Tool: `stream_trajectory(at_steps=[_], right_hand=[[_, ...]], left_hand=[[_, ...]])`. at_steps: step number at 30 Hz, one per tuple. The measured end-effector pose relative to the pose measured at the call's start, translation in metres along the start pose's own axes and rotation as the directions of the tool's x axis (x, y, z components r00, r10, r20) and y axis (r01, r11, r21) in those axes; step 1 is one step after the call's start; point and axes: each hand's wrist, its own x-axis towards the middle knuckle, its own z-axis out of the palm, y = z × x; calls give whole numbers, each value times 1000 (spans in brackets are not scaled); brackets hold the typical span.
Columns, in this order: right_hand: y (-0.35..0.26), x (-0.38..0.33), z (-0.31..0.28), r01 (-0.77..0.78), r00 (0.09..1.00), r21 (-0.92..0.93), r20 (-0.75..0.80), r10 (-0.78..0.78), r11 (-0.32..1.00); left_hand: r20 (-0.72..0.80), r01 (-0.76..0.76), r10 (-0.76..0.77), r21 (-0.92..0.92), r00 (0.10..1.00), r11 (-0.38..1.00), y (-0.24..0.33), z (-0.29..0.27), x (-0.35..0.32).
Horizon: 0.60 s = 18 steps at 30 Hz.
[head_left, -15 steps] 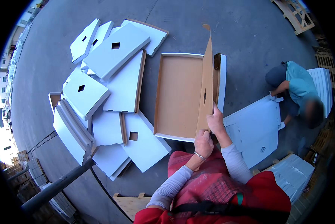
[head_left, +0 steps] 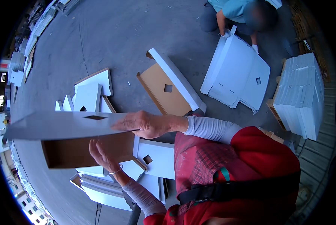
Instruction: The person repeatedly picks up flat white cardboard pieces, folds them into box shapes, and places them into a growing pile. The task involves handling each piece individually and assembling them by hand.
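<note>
A white cardboard box with a brown inside and a dark cut-out in its lid lies or hangs over the pile at my left; its support is hidden. My right hand is at the near end of the lid, fingers stretched out and blurred across the white face. Below it, my left hand, with a bracelet at the wrist, has its fingers extended and apart beside the box's brown inner side. Whether it touches the cardboard I cannot tell. Another unfolded box, brown inside with a square hole, lies ahead of me.
White boxes lie heaped at the left. A co-worker in a teal top crouches at the far right, gloved hands on flat white cardboard sheets. Stacked white cardboard stands on a pallet at the right.
My view and body have turned left. The box that stood before me with its lid upright is now over the pile, its lid lowered. Both hands have loosened from their grip on the lid.
</note>
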Motion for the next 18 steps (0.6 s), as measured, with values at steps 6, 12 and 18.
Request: stream_trajectory(at_steps=[6,12,18], right_hand=[[-56,15,-61,222,974,-58,65,-218,973],[-94,2,-113,234,933,34,274,-234,972],[-91,-6,-121,156,871,-19,474,-129,988]], left_hand=[[-249,-199,203,43,947,979,31,-32,-6],[-122,-109,117,71,986,992,-30,-45,-34],[-28,75,-72,123,997,990,-113,-75,-68]])
